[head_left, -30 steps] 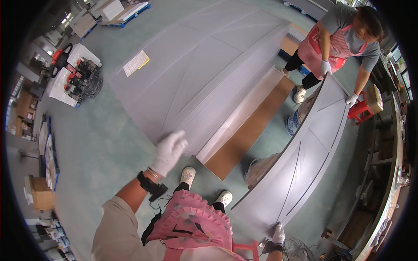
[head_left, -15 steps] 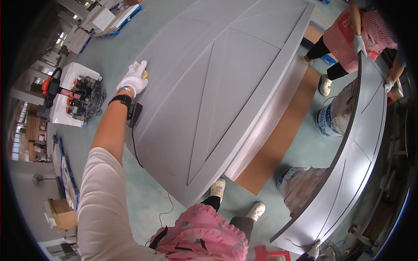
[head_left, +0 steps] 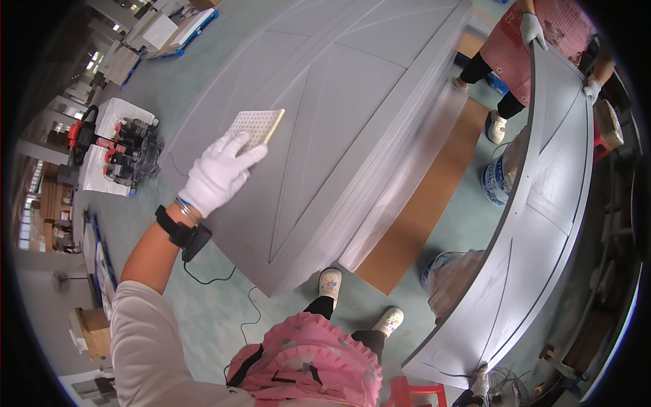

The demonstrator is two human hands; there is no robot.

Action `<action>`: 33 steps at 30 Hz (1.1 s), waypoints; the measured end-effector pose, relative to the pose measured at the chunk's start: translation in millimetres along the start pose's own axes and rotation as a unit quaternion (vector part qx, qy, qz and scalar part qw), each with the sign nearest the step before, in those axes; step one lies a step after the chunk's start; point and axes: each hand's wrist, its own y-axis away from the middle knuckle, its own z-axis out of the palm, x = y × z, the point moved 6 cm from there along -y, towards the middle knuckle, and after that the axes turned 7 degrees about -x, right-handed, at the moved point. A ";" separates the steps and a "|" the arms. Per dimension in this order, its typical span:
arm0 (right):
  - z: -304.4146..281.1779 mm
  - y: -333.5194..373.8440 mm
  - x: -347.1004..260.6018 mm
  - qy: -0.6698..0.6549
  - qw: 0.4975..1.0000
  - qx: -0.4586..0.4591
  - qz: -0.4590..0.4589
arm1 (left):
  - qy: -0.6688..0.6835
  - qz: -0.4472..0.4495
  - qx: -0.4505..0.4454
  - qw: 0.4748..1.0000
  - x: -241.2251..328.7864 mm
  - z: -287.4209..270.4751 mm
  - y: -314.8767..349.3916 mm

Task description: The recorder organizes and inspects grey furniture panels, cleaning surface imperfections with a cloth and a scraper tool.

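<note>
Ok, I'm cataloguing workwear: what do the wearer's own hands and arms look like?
Left hand: white knit glove; silvery bangles, black wrist strap and boxy black device with black cable; whitish sleeve ending near the elbow. Right hand: white glove, something dark at the wrist.

Right hand [head_left: 480, 382] (at grey panel [head_left: 519, 230]): grip indistinct.

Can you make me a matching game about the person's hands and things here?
1. White-gloved left hand
2. White-gloved right hand
3. Flat brown cardboard strip
4. Co-worker in pink striped apron

A. At the far end of the long grey panel
B. Holding the small white yellow-edged sheet
C. At the near end of that panel
D. Lying beside the wide grey stack

Right pairs: 1-B, 2-C, 3-D, 4-A
</note>
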 end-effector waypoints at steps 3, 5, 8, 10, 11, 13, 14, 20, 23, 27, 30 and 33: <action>-5.3 2.3 -3.9 0.064 0.998 0.003 -0.012 | 0.037 0.019 0.031 0.999 97.0 -40.8 11.1; 2.3 5.6 -17.4 0.026 0.999 -0.025 -0.022 | 0.135 0.088 0.046 0.986 173.6 -44.2 44.1; 2.9 -24.2 5.4 -0.047 0.993 -0.107 -0.023 | 0.441 0.001 -0.233 0.867 288.0 1.7 88.6; 3.4 -39.6 7.0 -0.046 0.988 -0.112 -0.094 | 0.527 -0.069 -0.322 0.784 372.7 84.8 135.0; -1.5 -43.9 16.8 -0.021 0.991 -0.121 -0.056 | 0.534 -0.090 -0.360 0.760 411.8 120.4 149.8; -5.8 -49.9 18.3 0.089 0.986 -0.069 -0.120 | 0.510 -0.102 -0.490 0.700 478.6 149.6 153.7; -4.1 -46.0 14.2 0.091 0.987 -0.115 -0.073 | 0.539 -0.089 -0.519 0.657 515.1 175.6 162.5; 3.2 -13.1 -11.1 0.064 0.989 -0.106 -0.080 | 0.687 -0.138 -0.463 0.542 602.2 189.4 152.6; 15.4 10.0 -32.8 0.019 0.991 -0.112 -0.075 | 0.673 -0.170 -0.452 0.560 589.5 196.5 161.0; 39.4 55.1 -36.3 -0.070 0.986 -0.147 -0.029 | 0.682 -0.192 -0.456 0.539 511.0 123.0 159.5; 65.9 114.6 -78.1 -0.149 0.977 -0.145 -0.037 | 0.798 -0.198 -0.319 0.472 479.0 115.3 194.6; 97.8 195.8 -145.4 -0.163 0.970 -0.163 -0.081 | 0.805 -0.198 -0.275 0.488 421.1 87.6 215.3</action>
